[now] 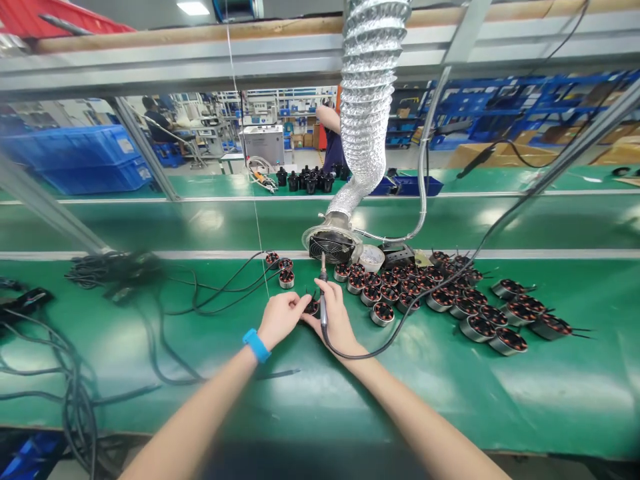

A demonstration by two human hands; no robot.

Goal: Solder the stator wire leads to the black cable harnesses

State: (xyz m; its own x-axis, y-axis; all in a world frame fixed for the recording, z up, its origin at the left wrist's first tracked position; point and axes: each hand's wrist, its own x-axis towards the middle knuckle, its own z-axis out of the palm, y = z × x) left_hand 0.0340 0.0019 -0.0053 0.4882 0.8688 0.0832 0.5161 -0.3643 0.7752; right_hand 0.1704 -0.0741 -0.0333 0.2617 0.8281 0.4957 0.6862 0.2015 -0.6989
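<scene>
My left hand (283,318), with a blue band on its wrist, pinches at a small motor stator (312,307) with black and copper windings. Its fingers are closed at the stator's wires, partly hidden. In my right hand (339,319) a soldering iron (323,303) stands nearly upright, tip pointing away from me, its cable running over the wrist. The right thumb and fingers also reach the stator's near side. Just beyond the tip sits a fume extractor (333,245) with a black grille. Several more motors (383,313) stand in rows to the right.
A foil duct (373,87) hangs down to the extractor. Behind the motors are a white round container (371,257) and a dark stand (397,256). Black cables (75,373) lie in loops at left. Three motors (287,278) sit beyond my left hand. A person (333,133) stands across the bench.
</scene>
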